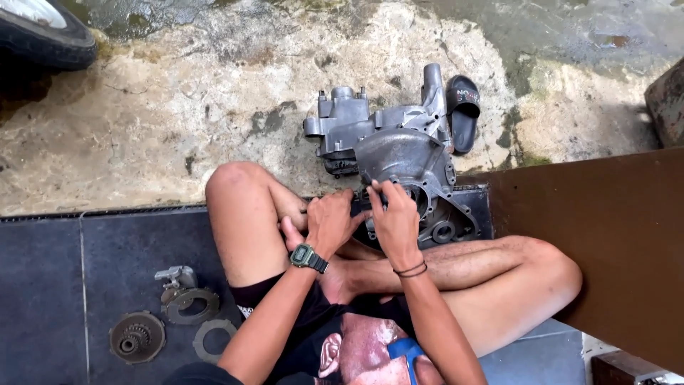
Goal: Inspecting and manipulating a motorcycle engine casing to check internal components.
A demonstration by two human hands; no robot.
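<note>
Both hands work at the near edge of a grey engine case (399, 153) lying on the floor before crossed legs — left hand (331, 221) curled against its rim, right hand (395, 221) fingers pressed on it. Gear (137, 337) and rings (191, 305) lie left.

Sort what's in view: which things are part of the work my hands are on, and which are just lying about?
In the work: grey engine casing, left hand, right hand.

Lying about: gear, ring plates, black sandal, tyre.
</note>
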